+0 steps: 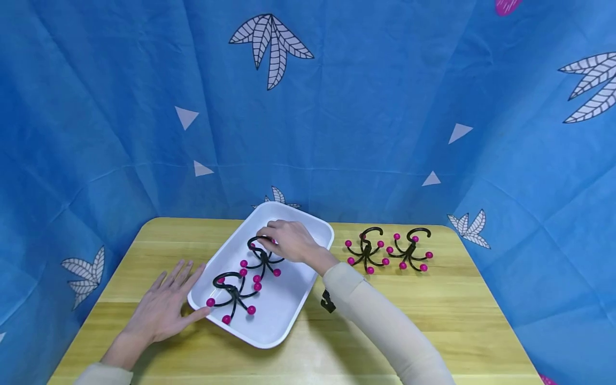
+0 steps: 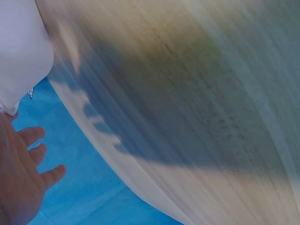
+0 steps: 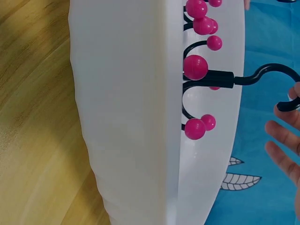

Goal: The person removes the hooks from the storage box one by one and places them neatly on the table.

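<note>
A white tray [image 1: 289,315] lies at an angle on the table. Two black multi-arm hanging hooks with pink ball tips are inside it. My right hand [image 1: 293,240] reaches over the tray and pinches the curved top of the farther hook [image 1: 263,258]. That hook's curve also shows between the right fingers [image 3: 283,136] in the right wrist view, its pink-tipped arms partly hidden by the tray wall. The nearer hook [image 1: 234,291] lies toward the tray's left corner. With fingers spread and straight, my left hand [image 1: 166,305] rests against the tray's left rim.
Two more such hooks, one [image 1: 367,251] beside another [image 1: 410,250], stand on the wooden table [image 1: 409,321] to the tray's right. Beneath the right forearm a small black piece [image 1: 328,302] shows. A blue patterned curtain [image 1: 375,107] surrounds the table's back and sides.
</note>
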